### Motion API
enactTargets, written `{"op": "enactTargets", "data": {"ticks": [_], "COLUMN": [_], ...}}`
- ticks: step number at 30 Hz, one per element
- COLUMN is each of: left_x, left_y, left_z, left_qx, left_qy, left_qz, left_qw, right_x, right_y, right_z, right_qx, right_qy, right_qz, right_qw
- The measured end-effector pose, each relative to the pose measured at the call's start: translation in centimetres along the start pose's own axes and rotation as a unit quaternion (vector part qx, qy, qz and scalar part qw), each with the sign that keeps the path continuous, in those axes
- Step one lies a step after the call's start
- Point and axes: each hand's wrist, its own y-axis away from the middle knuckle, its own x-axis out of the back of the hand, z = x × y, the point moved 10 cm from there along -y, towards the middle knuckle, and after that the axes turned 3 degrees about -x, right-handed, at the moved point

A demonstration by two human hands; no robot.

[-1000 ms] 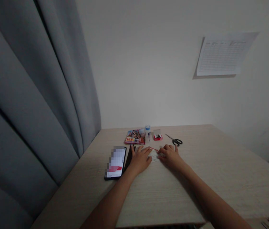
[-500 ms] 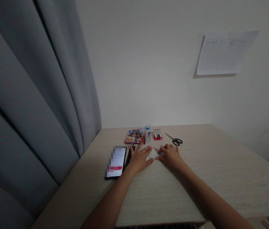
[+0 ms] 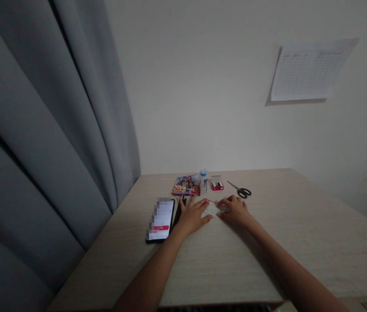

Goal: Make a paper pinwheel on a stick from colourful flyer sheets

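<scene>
A small white paper with lines and a red edge lies flat on the table between my hands. Over its left end my left hand rests open, fingers spread, with thumb and fingertips on the sheet. My right hand grips the right end with curled fingers and thumb, covering that part of it. A dark, narrow object lies partly under my left fingers and wrist; its kind I cannot make out. Left of it is a phone with a lit screen.
Behind my hands stand a colourful printed booklet or packet, a blue-capped clear bottle and a small red box. Black-handled scissors lie to the right. A grey curtain hangs along the left; a printed sheet is on the wall.
The whole view has shifted slightly, so everything appears a little further right. Both hands remain on the paper, with the right fingers shifting only slightly.
</scene>
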Motion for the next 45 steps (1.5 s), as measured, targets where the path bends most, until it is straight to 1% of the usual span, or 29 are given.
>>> {"op": "enactTargets", "data": {"ticks": [6,9,14,17,22,28,35,41,45], "left_x": [-0.1,-0.2,-0.5,-0.7,-0.6,-0.8,-0.8,-0.9,-0.6], "left_y": [0.0,0.1,0.0,0.0,0.1,0.1,0.1,0.2,0.3], "left_z": [-0.2,-0.1,-0.3,-0.5,-0.3,-0.4,-0.4,-0.4,-0.4], "left_qx": [-0.004,-0.009,-0.006,-0.003,-0.01,0.0,0.009,0.011,0.008], "left_qy": [0.005,0.012,0.009,0.005,0.003,-0.01,-0.01,0.007,0.013], "left_qz": [0.011,0.017,0.014,0.01,0.011,-0.009,-0.019,-0.02,-0.013], "left_qw": [1.0,1.0,1.0,1.0,1.0,1.0,1.0,1.0,1.0], "right_x": [-0.1,0.0,0.2,0.5,0.3,-0.4,-0.6,-0.1,0.2], "right_y": [-0.9,-1.6,-2.1,-2.2,-2.6,-3.4,-3.8,-3.4,-3.3], "right_z": [1.6,2.5,3.9,4.2,4.7,5.5,5.8,5.3,5.0], "right_qx": [0.022,0.031,0.023,0.03,0.038,0.045,0.05,0.047,0.061], "right_qy": [-0.021,-0.03,-0.037,-0.028,-0.029,-0.056,-0.065,-0.047,-0.056], "right_qz": [-0.007,0.005,0.011,0.011,0.0,-0.031,-0.051,-0.053,-0.059], "right_qw": [1.0,0.999,0.999,0.999,0.999,0.997,0.995,0.996,0.995]}}
